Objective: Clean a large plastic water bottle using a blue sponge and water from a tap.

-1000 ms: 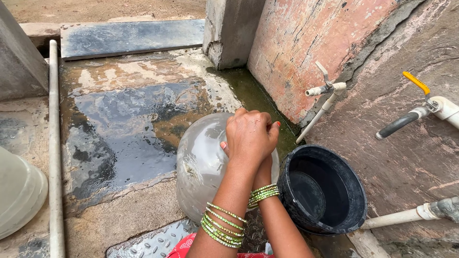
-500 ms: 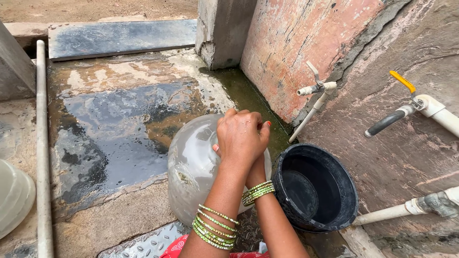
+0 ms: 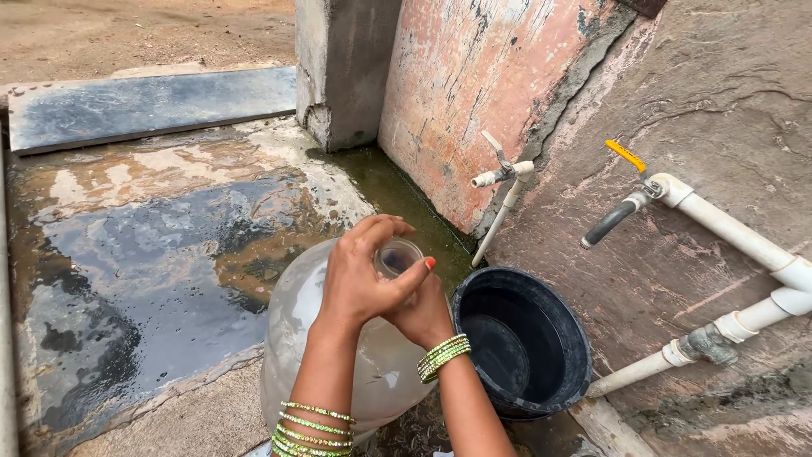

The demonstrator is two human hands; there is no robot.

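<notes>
A large translucent plastic water jug [image 3: 296,338] stands on the wet ground next to a black bucket [image 3: 568,334]. My left hand [image 3: 364,283] curls over the jug's neck, thumb and fingers around the open mouth [image 3: 397,254]. Just below and to the right, my right hand [image 3: 423,320] grips the neck, partly hidden behind the left hand. Both wrists wear green and gold bangles.
A white tap [image 3: 501,173] sticks out of the pink wall above the bucket. Further right is a tap with a yellow handle [image 3: 624,156] and a black spout, on white pipes [image 3: 736,233]. Wet concrete floor [image 3: 152,254] with puddles spreads left; a dark slab [image 3: 152,106] lies behind.
The view has shifted left and closer. My hands covered the jug's top before; now the left hand has opened around the neck and the mouth shows.
</notes>
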